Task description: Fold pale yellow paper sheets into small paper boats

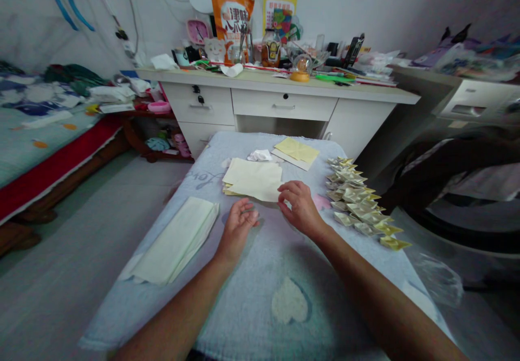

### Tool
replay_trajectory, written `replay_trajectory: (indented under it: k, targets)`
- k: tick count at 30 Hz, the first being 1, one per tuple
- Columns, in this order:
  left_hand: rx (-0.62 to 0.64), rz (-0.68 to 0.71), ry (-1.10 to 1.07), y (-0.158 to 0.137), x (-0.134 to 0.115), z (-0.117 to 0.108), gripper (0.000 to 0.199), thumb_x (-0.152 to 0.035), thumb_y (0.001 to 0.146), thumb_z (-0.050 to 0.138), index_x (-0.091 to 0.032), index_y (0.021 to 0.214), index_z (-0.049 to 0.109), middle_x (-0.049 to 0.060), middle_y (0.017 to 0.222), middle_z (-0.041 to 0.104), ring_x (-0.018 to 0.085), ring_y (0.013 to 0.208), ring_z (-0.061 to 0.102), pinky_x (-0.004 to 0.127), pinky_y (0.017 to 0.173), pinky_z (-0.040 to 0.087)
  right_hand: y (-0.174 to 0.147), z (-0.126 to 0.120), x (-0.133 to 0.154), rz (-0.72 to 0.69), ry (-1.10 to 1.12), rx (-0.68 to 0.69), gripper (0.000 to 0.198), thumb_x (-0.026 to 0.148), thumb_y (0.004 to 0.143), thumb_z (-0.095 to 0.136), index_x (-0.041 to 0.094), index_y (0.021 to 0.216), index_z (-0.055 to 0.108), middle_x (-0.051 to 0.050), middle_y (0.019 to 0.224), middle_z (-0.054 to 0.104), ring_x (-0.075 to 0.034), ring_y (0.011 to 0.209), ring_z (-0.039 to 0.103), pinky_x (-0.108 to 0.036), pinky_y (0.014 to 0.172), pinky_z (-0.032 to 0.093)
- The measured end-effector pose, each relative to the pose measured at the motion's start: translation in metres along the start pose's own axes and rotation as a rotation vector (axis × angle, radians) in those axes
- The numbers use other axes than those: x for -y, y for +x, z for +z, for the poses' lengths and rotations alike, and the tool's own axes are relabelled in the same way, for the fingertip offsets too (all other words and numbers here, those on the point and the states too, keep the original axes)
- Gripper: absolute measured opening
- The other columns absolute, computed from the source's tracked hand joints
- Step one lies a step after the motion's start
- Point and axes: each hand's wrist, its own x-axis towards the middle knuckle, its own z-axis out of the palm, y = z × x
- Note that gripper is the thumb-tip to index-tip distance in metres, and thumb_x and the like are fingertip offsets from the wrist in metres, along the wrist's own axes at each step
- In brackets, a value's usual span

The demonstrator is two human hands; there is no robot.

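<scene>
Nearest, pale blue cloth (244,307), heart-patterned. Beyond, left hand (241,217) half-curled, thumb apart from fingers; right hand (298,204) loosely bent at the right edge of the paper stack (254,179), pinching or not: cannot tell. Farther, cluttered white desk (260,103).

Head cam, wide view: looks fwd & down from head ht., table (244,296) close below, desk (284,104) & wall (349,4) farther off.
</scene>
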Motion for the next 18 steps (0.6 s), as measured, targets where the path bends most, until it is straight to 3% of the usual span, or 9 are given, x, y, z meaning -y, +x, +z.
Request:
replay_trajectory:
  k: [6,8,10,12,15,18]
  targets:
    - [-0.016,0.019,-0.073,0.008,0.005,-0.003,0.059,-0.033,0.068,0.076,-0.025,0.119,0.047,0.005,0.113,0.062,0.019,0.094,0.063,0.033,0.080,0.051,-0.039,0.000,0.031,-0.101,0.075,0.162,0.009,0.012,0.082,0.058,0.020,0.080,0.060,-0.006,0.095,0.067,-0.023,0.104,0.053,-0.039,0.094,0.036]
    - [-0.011,0.006,-0.040,0.009,0.006,-0.004,0.062,-0.028,0.067,0.075,-0.023,0.121,0.046,0.006,0.110,0.064,0.019,0.091,0.064,0.031,0.077,0.051,-0.046,-0.002,0.035,-0.128,0.132,0.236,0.010,0.017,0.080,0.063,0.021,0.089,0.061,-0.006,0.103,0.066,-0.024,0.108,0.052,-0.040,0.096,0.036]
    - [-0.001,-0.003,-0.015,0.009,0.005,-0.005,0.060,-0.024,0.065,0.074,-0.021,0.120,0.049,0.007,0.110,0.065,0.020,0.092,0.064,0.031,0.079,0.050,-0.051,-0.010,0.030,-0.134,0.184,0.251,0.037,0.031,0.076,0.071,0.022,0.109,0.059,-0.010,0.122,0.059,-0.028,0.117,0.048,-0.044,0.099,0.035]
    - [0.022,0.002,-0.009,0.008,0.004,-0.005,0.058,-0.021,0.064,0.072,-0.020,0.118,0.051,0.007,0.113,0.065,0.021,0.096,0.064,0.032,0.083,0.049,-0.053,-0.021,0.016,-0.062,0.240,0.173,0.054,0.040,0.077,0.069,0.022,0.124,0.052,-0.013,0.131,0.053,-0.029,0.122,0.044,-0.047,0.102,0.034]
    - [0.069,-0.009,-0.010,0.005,0.000,-0.004,0.055,-0.020,0.065,0.070,-0.018,0.117,0.053,0.008,0.113,0.066,0.022,0.098,0.064,0.034,0.086,0.048,-0.056,-0.030,-0.011,0.133,0.310,0.024,0.037,0.034,0.091,0.052,0.022,0.126,0.050,-0.012,0.129,0.054,-0.025,0.122,0.047,-0.045,0.102,0.036]
    - [0.114,-0.045,-0.011,0.003,-0.003,-0.001,0.056,-0.018,0.065,0.069,-0.019,0.118,0.052,0.007,0.110,0.067,0.022,0.096,0.065,0.036,0.088,0.047,-0.060,-0.024,-0.027,0.233,0.375,0.010,0.034,0.025,0.090,0.049,0.022,0.123,0.052,-0.010,0.121,0.060,-0.022,0.110,0.055,-0.042,0.095,0.043]
